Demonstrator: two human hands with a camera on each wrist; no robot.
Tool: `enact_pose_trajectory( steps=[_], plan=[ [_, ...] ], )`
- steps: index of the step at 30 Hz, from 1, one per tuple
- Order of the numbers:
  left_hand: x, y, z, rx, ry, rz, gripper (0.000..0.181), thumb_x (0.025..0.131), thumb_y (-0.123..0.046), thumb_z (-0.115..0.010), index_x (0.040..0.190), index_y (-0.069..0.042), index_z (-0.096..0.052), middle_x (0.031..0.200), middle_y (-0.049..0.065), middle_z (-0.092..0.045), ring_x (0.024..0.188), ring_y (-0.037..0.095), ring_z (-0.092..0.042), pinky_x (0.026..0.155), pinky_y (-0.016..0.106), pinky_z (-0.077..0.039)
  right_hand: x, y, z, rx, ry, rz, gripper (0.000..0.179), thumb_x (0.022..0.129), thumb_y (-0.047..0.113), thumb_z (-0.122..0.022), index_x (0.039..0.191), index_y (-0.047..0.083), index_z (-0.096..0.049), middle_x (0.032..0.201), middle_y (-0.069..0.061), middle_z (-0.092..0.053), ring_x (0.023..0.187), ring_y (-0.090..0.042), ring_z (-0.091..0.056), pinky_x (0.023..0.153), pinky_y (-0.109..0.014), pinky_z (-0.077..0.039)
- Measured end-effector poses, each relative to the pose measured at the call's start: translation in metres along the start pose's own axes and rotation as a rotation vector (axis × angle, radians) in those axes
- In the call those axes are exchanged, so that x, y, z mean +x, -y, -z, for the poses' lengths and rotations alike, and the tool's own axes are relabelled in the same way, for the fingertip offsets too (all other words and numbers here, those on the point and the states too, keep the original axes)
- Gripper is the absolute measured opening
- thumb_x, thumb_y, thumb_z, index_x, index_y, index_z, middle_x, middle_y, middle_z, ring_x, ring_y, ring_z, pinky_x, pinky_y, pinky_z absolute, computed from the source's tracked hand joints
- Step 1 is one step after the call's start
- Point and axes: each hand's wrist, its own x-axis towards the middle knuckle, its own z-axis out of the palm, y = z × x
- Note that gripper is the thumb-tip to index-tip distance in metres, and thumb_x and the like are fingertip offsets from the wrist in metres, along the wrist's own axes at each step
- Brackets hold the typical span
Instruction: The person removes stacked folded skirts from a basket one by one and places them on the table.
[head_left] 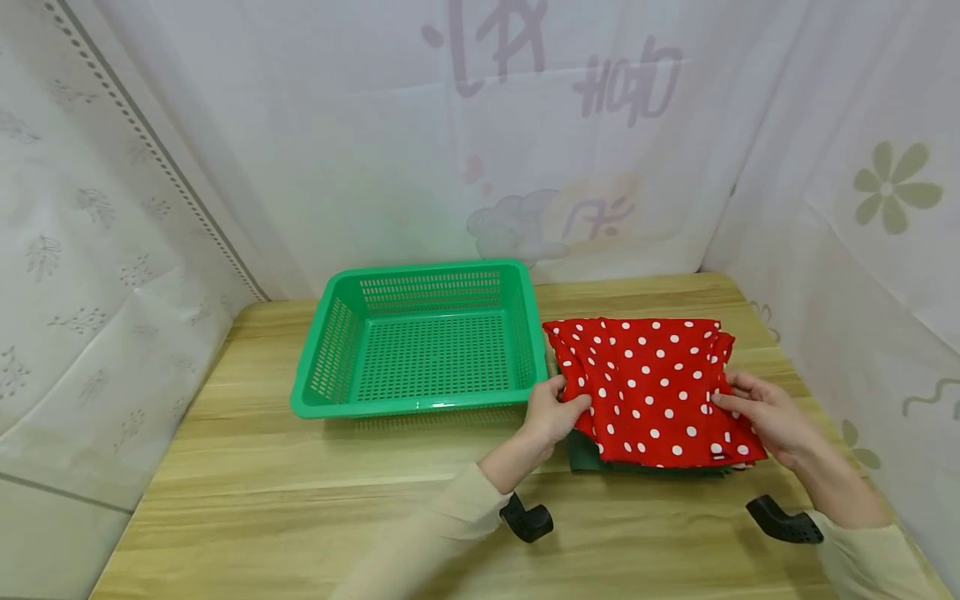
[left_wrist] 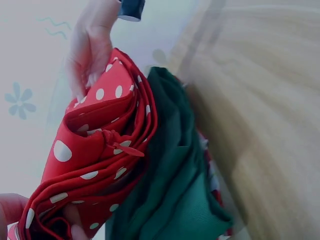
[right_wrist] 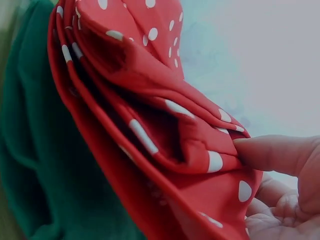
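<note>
A folded red garment with white polka dots spans between both hands at the right of the table. My left hand pinches its left edge, thumb on top and fingers beneath. On the opposite edge, my right hand grips the layers between thumb and fingers, as the right wrist view also shows. A red zipper pull shows among the folds in the left wrist view. Under the red garment lies a folded dark green cloth, with a patterned fabric edge peeking out below it.
A green perforated plastic basket stands left of the cloths, with nothing in it. The wooden table backs onto white printed curtains. Black curved pieces sit at both wrists.
</note>
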Motion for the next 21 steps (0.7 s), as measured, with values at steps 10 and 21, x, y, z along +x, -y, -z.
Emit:
enact_pose_trajectory(
  steps=[10,21],
  plan=[
    [-0.005,0.012,-0.013,0.090,-0.044,-0.050,0.027,0.087,-0.007,-0.064,0.113,-0.001,-0.061,0.098,0.004,-0.062,0.085,0.013,-0.061,0.072,0.026,-0.053,0.000,-0.014,0.004,0.001,-0.041,-0.024,0.016,0.094,0.011,-0.055,0.098,0.026,-0.058,0.090,0.012,-0.062,0.077,-0.009,-0.060,0.065,-0.027,-0.054],
    [0.003,0.029,-0.013,0.076,-0.093,0.011,0.026,0.087,-0.005,-0.064,0.111,-0.001,-0.058,0.098,0.004,-0.061,0.086,0.015,-0.060,0.075,0.030,-0.053,0.001,-0.028,0.006,-0.077,-0.103,-0.076,0.013,0.094,0.018,-0.057,0.100,0.030,-0.057,0.089,0.017,-0.058,0.078,-0.007,-0.056,0.066,-0.025,-0.052]
  ],
)
